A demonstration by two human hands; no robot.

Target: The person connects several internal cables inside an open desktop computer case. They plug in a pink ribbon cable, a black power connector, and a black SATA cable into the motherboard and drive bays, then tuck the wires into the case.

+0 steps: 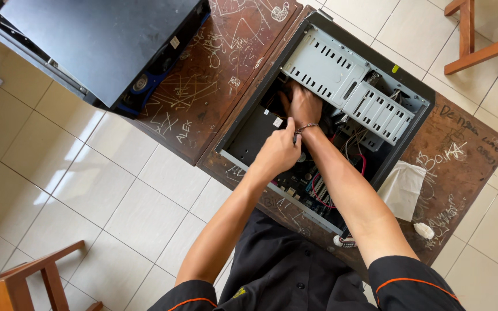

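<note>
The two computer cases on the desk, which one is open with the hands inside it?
The open computer case on the right, lying on its side; the closed black case at upper left is untouched.

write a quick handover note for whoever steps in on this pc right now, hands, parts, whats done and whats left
Left hand: above the open computer case, pinching a thin tool; tip hidden.
Right hand: reaching deep into the case beside the grey drive cage, fingers down near the motherboard; what it touches is hidden.
Case lies on its side on the scribbled wooden desk; side panel already off. A white cloth lies to its right, another black case to its left.
Left: internal work in progress; panel not refitted.
</note>
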